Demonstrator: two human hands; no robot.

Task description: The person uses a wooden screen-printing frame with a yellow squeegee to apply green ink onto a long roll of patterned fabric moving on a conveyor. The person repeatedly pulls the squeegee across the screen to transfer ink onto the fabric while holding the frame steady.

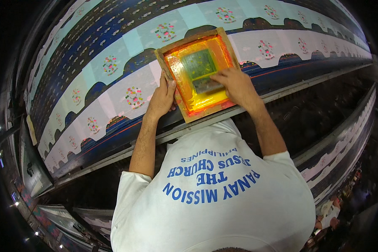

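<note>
A wooden-framed printing screen (189, 39) lies tilted on the near row of pale printed fabric pieces. Yellow and orange ink (194, 101) coats its mesh around a greenish rectangular window (197, 63). My left hand (163, 98) is closed around the frame's left side, thumb on top. Inside the frame, my right hand (238, 86) grips a squeegee (206, 85), whose blade crosses the lower part of the green window. Its lower edge looks slightly blurred. Part of the squeegee's grip is hidden under my right fingers.
Rows of white and pale-blue fabric pieces (113, 86) with multicoloured prints line the long dark table (126, 131). A metal rail (281, 95) runs along its near edge. Another table with fabric (344, 151) stands at right. A person (328, 214) is visible far lower right.
</note>
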